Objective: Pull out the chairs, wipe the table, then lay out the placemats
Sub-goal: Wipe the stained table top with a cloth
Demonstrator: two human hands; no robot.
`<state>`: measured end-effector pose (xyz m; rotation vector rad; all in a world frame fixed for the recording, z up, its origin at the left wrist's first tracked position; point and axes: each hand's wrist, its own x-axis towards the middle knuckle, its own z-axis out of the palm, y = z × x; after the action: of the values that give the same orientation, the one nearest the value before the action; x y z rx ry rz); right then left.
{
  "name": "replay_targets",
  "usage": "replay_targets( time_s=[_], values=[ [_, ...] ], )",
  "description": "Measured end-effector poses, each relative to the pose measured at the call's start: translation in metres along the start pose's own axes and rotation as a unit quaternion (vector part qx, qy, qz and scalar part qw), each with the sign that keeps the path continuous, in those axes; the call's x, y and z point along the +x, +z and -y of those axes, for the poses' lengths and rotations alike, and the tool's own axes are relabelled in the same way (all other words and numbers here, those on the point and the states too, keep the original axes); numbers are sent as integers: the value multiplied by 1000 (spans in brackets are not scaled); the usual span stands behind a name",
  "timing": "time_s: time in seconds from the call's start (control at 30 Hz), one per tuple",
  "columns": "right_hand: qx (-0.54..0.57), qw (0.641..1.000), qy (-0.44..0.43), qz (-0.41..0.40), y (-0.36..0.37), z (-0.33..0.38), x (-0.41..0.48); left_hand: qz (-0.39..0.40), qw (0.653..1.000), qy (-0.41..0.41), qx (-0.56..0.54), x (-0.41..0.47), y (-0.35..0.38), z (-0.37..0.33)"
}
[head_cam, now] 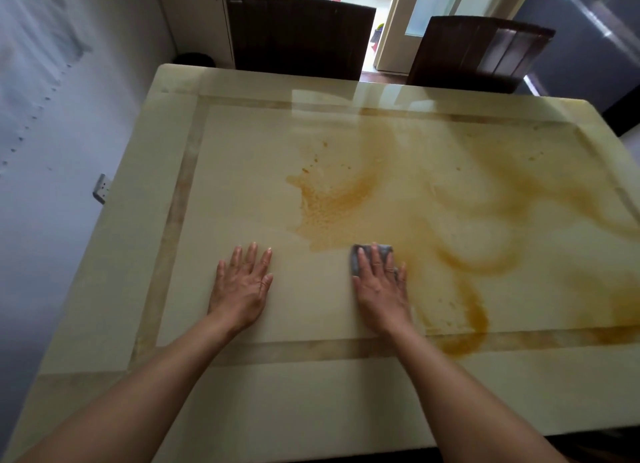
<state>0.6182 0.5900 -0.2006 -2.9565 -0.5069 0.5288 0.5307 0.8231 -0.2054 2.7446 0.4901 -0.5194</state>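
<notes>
A glossy cream table with a tan inlaid border fills the view. Orange-brown smears spread over its middle and right side. My right hand lies flat on a small grey cloth, pressing it onto the table at the lower edge of the stain. My left hand rests flat on the table to the left, fingers apart, holding nothing. Two dark brown chairs stand behind the far edge of the table. No placemats are in view.
A pale wall runs close along the table's left side, with a socket on it. A grey fridge stands at the back right. A doorway opens behind the chairs.
</notes>
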Motion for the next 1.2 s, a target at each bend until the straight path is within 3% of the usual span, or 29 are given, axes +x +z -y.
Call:
replay_targets(
  time_s=[0.17, 0.37, 0.57, 0.67, 0.8, 0.9, 1.07, 1.2],
  values=[
    [-22, 997, 78, 2, -9, -44, 0, 1, 1000, -1, 6, 0, 2, 0],
    [13, 996, 88, -23, -8, -27, 0, 7, 1000, 5, -5, 0, -2, -3],
    [48, 997, -57, -27, 9, 56, 0, 3, 1000, 2, -20, -2, -6, -4],
    [45, 989, -137, 7, 18, 105, -2, -45, 996, -16, -70, -2, -10, -3],
    [4, 969, -244, 48, 21, 145, 6, -91, 988, -46, -119, 2, -16, -7],
    [-36, 960, -270, 57, 17, 153, 22, -91, 985, -67, -131, 15, -20, -7],
    [-5, 978, -206, 28, 5, 136, 57, -78, 985, -78, -134, 34, -27, -11],
    [16, 993, -118, -6, -6, 88, 74, -50, 995, -61, -56, 42, -25, -16]
  ],
)
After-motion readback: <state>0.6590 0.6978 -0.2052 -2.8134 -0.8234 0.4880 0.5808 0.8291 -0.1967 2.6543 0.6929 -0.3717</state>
